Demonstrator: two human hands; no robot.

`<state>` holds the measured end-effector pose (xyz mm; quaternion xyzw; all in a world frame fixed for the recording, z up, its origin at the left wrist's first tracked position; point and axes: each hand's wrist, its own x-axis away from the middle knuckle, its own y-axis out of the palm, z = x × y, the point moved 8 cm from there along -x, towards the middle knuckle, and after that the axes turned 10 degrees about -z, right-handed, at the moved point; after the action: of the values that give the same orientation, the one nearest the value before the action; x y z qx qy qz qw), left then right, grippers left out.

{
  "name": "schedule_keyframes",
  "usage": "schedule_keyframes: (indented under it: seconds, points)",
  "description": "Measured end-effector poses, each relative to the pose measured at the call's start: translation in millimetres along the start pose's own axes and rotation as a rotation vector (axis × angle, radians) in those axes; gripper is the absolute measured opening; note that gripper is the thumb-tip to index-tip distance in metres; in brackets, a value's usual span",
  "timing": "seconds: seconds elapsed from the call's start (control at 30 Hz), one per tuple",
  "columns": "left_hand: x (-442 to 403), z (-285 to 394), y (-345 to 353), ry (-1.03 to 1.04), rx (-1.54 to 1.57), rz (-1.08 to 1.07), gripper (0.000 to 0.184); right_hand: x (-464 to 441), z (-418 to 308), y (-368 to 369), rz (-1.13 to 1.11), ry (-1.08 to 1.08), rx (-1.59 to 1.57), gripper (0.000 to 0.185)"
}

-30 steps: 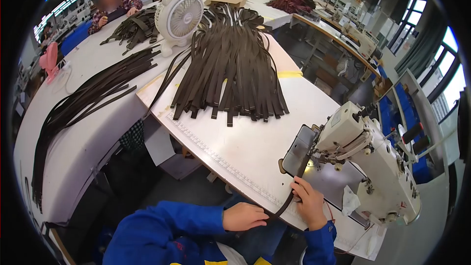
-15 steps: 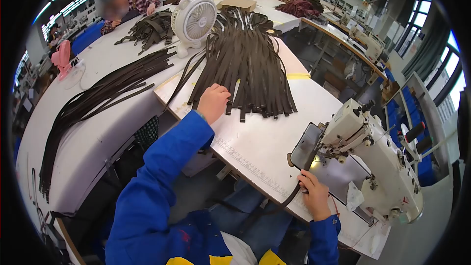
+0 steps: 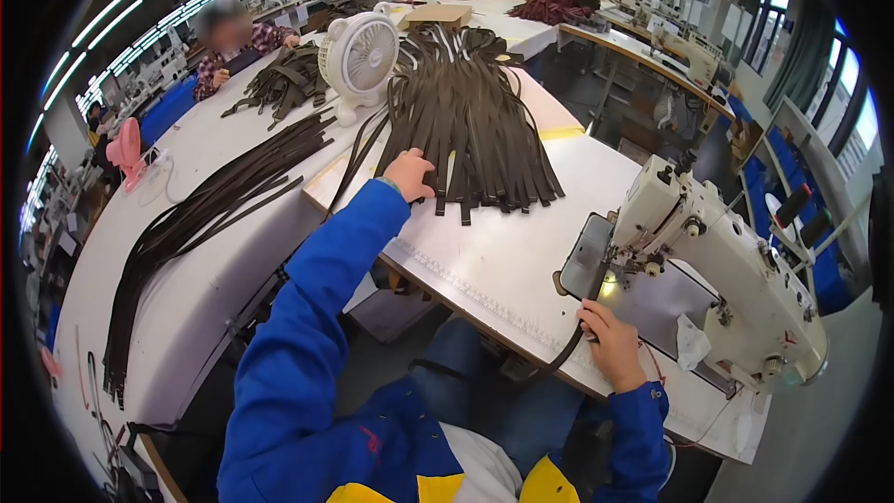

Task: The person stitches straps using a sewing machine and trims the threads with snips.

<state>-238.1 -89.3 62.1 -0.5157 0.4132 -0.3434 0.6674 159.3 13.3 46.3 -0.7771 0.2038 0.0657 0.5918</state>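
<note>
A thick bundle of dark brown straps lies fanned out on the white sewing table, loose ends toward me. At the bundle's lower left edge is my left hand, its thumb and fingers bent but apart, touching or just above the straps. My right hand is closed on a single dark strap at the front of the sewing machine. That strap runs up toward the lit needle area and down over the table edge toward my lap. My fingers hide part of it.
A white fan stands left of the bundle. More long straps lie on the left table, with a pink fan beyond. A phone rests against the machine. A person in a checked sleeve sits across the table.
The view has shifted slightly. My left hand's fingers look more spread at the straps' edge. The right hand stays on the strap by the machine, which lies closer along the table edge.
</note>
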Motion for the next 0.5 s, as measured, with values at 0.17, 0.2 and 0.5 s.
schedule_keyframes:
  seconds: [0.17, 0.2, 0.5]
  points:
    - [5.8, -18.6, 5.8, -0.049, 0.191, 0.024, 0.032, 0.7, 2.3, 0.7, 0.021, -0.019, -0.001, 0.021]
    - [6.8, -20.8, 7.2, -0.059, 0.186, 0.053, 0.033, 0.8, 2.5, 0.4, 0.020, -0.019, -0.003, 0.021]
    - [17.0, -45.3, 2.2, -0.135, 0.326, 0.099, 0.041, -0.9, 3.0, -1.2, -0.003, 0.003, -0.077, 0.027]
